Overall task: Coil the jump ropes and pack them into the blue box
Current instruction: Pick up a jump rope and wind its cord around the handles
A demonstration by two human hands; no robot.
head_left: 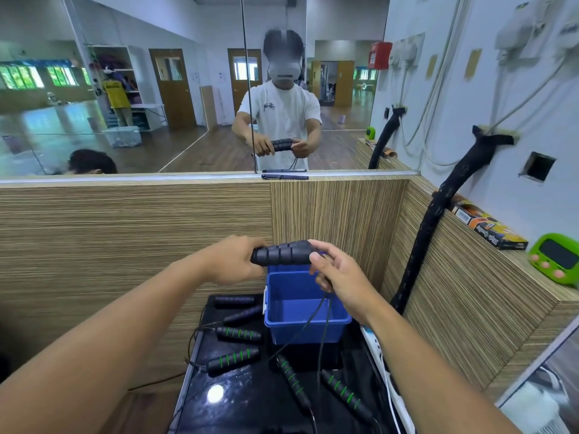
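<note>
Glossy table (250, 402) | blue plastic box (300, 332) | left hand (232, 261), right hand (341, 277) fingers (322, 247) gripping ribbed handles (283, 253)

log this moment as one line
left hand: grips black handles | right hand: pinches cord | blue box: open, below hands | green-striped handles: loose on black table

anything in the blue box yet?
Only bare blue floor shows in the blue box; held rope's cord hangs across in front. The right hand covers its far corner.

Two black ribbed handles (282, 255) were held level above the open blue box (279, 296) — green-ringed handles (233, 359) were strewn beside it.
</note>
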